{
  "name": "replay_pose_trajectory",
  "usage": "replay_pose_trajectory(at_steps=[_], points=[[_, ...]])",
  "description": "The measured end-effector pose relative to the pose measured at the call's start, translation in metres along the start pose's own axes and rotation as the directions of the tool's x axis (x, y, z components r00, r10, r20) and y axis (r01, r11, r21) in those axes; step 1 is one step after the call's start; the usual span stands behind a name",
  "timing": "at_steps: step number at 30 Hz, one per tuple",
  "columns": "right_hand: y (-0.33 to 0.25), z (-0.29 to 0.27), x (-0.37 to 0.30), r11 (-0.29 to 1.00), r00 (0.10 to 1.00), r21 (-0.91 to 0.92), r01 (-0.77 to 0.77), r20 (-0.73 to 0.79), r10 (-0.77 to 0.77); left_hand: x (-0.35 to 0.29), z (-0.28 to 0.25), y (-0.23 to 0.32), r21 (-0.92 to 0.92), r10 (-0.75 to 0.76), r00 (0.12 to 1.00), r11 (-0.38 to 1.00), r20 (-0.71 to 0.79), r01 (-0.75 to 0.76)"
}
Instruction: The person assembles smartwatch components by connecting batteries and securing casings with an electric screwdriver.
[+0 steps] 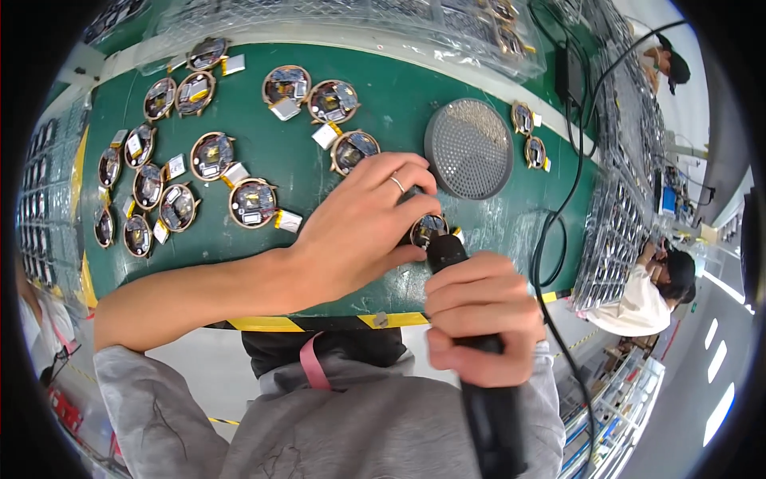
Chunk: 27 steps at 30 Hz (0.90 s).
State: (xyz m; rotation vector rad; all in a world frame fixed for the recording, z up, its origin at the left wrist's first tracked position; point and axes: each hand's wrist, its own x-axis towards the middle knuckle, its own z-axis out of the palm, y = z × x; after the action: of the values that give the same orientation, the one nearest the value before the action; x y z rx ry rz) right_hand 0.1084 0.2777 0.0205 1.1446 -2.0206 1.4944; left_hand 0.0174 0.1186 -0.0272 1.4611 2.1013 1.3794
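My right hand (483, 315) is wrapped round a black electric screwdriver (447, 251), its thick body running down toward my lap. The tool's tip meets a small round watch case (429, 229) with its inner parts showing. My left hand (363, 215) steadies this watch case against the table, thumb and fingers closed about its left side. A dark piece (411, 194) shows between the left fingers, mostly hidden. Just beyond that hand lies another open watch case (353, 152). A round grey dish (469, 152) of small screws stands beyond the screwdriver.
Several open watch cases (212, 156) with loose battery packs lie across the left of the green table (383, 291). Two more (535, 152) sit at the right. A black cable (570, 191) hangs along the right side. Clear plastic trays (614, 239) border the table; co-workers (650, 291) sit beyond.
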Motion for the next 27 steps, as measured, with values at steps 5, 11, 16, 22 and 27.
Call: replay_pose_trajectory(at_steps=[5, 11, 16, 22, 27], points=[[-0.003, -0.012, 0.012, 0.984, 0.954, 0.120, -0.132, -0.253, 0.159, -0.003, 0.000, -0.001, 0.006, 0.024, 1.000, 1.000, -0.015, -0.024], [0.009, -0.028, 0.005, 0.961, 0.870, 0.231, -0.151, -0.431, 0.240, 0.000, -0.001, -0.001, 0.029, 0.037, 0.999, 0.999, 0.010, -0.038], [0.005, -0.071, 0.005, 0.891, 0.748, 0.451, 0.039, -0.605, 0.274, 0.001, 0.001, 0.001, 0.116, 0.126, 0.991, 0.985, 0.043, -0.130], [-0.011, -0.139, -0.014, 0.880, 0.555, 0.392, 0.268, -0.809, 0.191, 0.004, 0.005, 0.016, 0.212, 0.209, 0.961, 0.946, 0.179, -0.245], [-0.010, -0.153, -0.022, 0.897, 0.413, 0.302, 0.323, -0.898, 0.154, 0.017, 0.019, 0.042, 0.207, 0.165, 0.966, 0.956, 0.199, -0.206]])
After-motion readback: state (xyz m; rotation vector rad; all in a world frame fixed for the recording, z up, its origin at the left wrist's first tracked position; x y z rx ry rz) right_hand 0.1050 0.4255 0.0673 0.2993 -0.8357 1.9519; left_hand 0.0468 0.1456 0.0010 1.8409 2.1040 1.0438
